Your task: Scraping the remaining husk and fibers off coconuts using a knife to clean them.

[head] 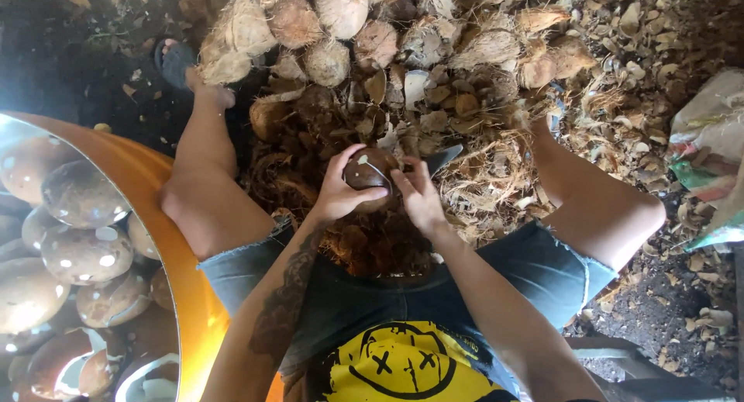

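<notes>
Your left hand [335, 194] cups a brown coconut [367, 173] while your right hand [419, 198] grips a knife [442, 158] against it.

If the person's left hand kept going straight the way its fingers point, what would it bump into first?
The left hand already wraps the dark brown coconut, so that comes first. Past it is the right hand, which holds a knife blade, though depth is hard to judge.

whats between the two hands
A brown coconut, gripped by the left hand and right hand; a knife blade pokes out behind it. Head view.
</notes>
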